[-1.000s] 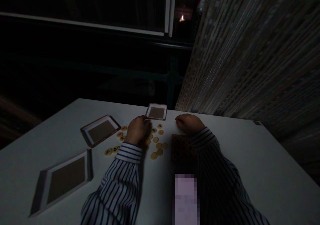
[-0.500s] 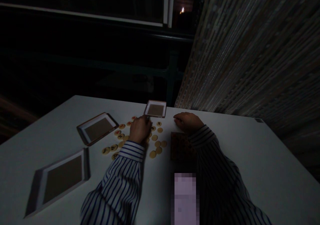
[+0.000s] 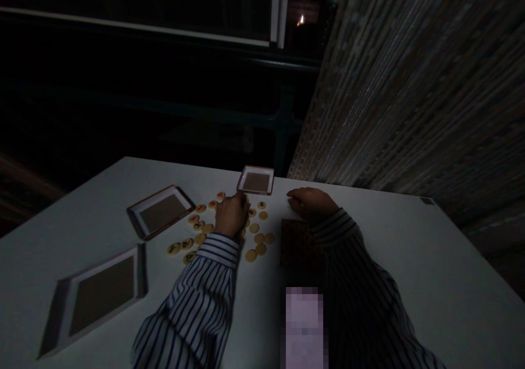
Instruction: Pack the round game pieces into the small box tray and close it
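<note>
Several round yellow game tokens (image 3: 254,228), some with dark marks, lie scattered on the white table (image 3: 402,259). My left hand (image 3: 232,214) rests over the middle of the tokens, fingers curled down onto them near a small square tray (image 3: 256,180). What the fingers grip is hidden. My right hand (image 3: 311,202) lies on the table to the right, fingers curled, just beyond a dark patterned board (image 3: 297,241). Both arms wear striped sleeves.
Two larger shallow trays lie to the left: one mid-table (image 3: 161,212), one near the front left edge (image 3: 98,293). A ribbed wall (image 3: 410,85) rises at the right behind the table. The background is dark, with a small light (image 3: 301,19) far off.
My left hand has shifted slightly right and away from me over the tokens, uncovering a few on its left. The right hand has barely moved.
</note>
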Action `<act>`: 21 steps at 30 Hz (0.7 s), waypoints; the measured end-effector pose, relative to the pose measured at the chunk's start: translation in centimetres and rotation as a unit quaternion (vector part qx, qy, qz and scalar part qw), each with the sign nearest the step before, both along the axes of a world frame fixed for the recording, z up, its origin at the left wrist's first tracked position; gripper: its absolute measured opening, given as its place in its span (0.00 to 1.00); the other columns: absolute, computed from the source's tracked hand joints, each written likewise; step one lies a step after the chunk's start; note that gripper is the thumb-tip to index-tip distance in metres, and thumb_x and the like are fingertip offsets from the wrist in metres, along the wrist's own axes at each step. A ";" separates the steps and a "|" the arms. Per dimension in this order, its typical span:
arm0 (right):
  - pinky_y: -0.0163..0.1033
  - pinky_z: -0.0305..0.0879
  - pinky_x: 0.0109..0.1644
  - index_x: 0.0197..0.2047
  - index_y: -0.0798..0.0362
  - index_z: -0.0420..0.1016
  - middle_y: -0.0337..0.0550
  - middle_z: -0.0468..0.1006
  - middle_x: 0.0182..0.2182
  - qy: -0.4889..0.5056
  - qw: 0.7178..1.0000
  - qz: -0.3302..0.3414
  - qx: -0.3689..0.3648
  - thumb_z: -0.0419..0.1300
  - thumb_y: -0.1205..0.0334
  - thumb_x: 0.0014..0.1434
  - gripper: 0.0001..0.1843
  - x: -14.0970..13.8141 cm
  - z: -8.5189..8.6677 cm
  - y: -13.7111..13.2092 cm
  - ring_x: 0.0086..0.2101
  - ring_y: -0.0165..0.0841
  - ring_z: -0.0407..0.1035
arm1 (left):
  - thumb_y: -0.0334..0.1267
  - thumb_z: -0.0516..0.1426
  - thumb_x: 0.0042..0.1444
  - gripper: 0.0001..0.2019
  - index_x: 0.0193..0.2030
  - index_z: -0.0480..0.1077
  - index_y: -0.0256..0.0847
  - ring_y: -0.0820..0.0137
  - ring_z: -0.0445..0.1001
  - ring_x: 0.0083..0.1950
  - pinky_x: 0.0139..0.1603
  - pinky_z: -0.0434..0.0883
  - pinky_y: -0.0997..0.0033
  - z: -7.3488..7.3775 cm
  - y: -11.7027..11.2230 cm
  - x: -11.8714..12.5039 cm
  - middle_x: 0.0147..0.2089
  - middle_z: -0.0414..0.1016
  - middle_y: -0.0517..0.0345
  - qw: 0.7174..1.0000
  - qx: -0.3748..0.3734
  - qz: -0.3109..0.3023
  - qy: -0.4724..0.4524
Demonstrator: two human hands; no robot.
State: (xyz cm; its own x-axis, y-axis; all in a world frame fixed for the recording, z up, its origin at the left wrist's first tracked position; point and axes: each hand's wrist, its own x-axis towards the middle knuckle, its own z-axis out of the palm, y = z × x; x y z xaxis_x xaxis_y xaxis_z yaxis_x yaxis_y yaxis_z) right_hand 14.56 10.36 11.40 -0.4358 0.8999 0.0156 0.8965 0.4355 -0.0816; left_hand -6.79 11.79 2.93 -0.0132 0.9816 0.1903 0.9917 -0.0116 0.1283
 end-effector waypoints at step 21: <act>0.39 0.60 0.46 0.49 0.53 0.68 0.45 0.74 0.45 0.002 1.000 0.003 0.004 0.47 0.61 0.57 0.18 0.3 0.1 -0.1 0.44 0.36 0.67 | 0.42 0.42 0.58 0.17 0.47 0.65 0.38 0.61 0.72 0.39 0.38 0.65 0.67 0.0 0.0 0.3 0.36 0.74 0.47 0.999 0.035 0.002 -0.037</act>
State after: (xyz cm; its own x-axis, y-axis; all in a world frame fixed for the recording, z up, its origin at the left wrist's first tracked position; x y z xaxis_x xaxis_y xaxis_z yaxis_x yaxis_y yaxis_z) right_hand 14.86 10.27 11.54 -0.4410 0.8972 0.0241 0.8935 0.4414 -0.0826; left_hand -6.50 11.75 2.94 -0.0325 0.9656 0.2578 0.9797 -0.0202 0.1993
